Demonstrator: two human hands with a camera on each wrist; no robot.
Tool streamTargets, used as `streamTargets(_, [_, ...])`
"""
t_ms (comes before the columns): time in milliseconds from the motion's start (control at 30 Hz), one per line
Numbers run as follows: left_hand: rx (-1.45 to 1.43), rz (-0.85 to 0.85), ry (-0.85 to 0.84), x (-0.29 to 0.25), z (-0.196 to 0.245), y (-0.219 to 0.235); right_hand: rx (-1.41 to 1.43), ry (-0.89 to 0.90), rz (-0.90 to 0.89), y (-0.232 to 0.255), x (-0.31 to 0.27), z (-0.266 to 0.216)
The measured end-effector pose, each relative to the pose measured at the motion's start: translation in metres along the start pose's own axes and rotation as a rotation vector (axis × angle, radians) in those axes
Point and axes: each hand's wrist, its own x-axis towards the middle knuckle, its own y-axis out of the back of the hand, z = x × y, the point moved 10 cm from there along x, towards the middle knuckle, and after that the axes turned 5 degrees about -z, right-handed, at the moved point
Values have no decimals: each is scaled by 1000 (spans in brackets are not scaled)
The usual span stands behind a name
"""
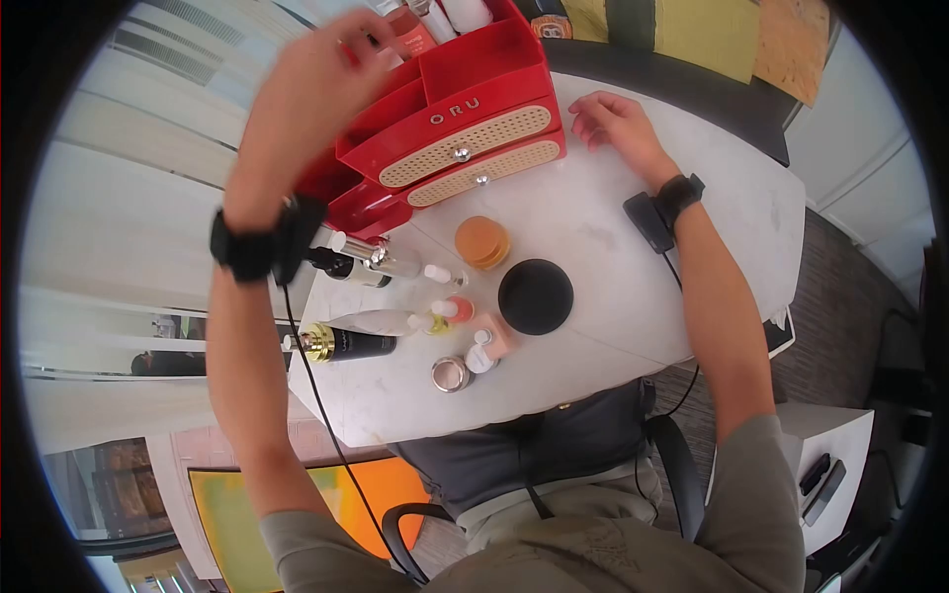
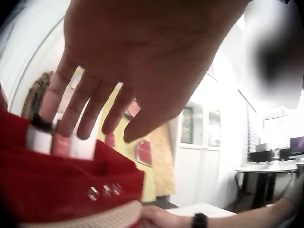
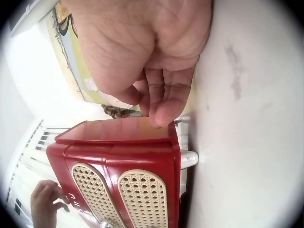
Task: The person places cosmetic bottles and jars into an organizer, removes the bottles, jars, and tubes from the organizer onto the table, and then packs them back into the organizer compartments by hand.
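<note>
A red cosmetics organizer (image 1: 509,96) with ORU lettering and two woven-front drawers stands at the back of the table. My left hand (image 1: 311,104) is raised over its left side. In the left wrist view its fingers (image 2: 90,111) extend downward, overlapping a white tube (image 2: 83,146) and other containers in the upper compartment; nothing shows gripped. My right hand (image 1: 621,128) is just right of the organizer, low over the tabletop, its fingers loosely bent and holding nothing. The right wrist view shows those fingertips (image 3: 166,113) close to the organizer's red side wall (image 3: 114,130).
On the white table (image 1: 613,346) stand an orange-lidded jar (image 1: 479,240), a black round disc (image 1: 536,296), a black bottle with a gold top (image 1: 361,344), a small silver-rimmed jar (image 1: 450,374) and several small bottles. A cable (image 1: 341,445) runs from the left wrist.
</note>
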Motion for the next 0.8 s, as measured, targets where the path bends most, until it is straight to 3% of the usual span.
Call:
streamTargets(67, [127,164,-14,29,-38,26,-25,-5,14,0,0,-2])
streamTargets(100, [127,169,-13,39,-47,24,-28,-1,12,0,0,-3])
streamTargets(167, [201,-88,90,52,-71,-15,-10,-5,7,-1,-2,-4])
streamTargets(200, [199,-83,83,51,-76,-25,-15,-1,13,1,-2,-6])
streamTargets(267, [193,7,22,48,-75,-39,15,-16,2,-2,-3,-5])
streamTargets(333, [208,0,69,47,-77,-47,13,-13,5,-1,-3,-4])
streamTargets(433, [218,7,93,43,-74,-43,-3,-8,-4,-2,-1,-3])
streamTargets(500, [179,144,33,38,-67,-23,-10,-6,-9,-2,-1,-2])
streamTargets(633, [139,158,27,38,-79,-7,-6,-12,3,-1,-1,-1])
streamTargets(800, [136,5,-12,47,-98,-21,3,-13,-1,0,1,-2])
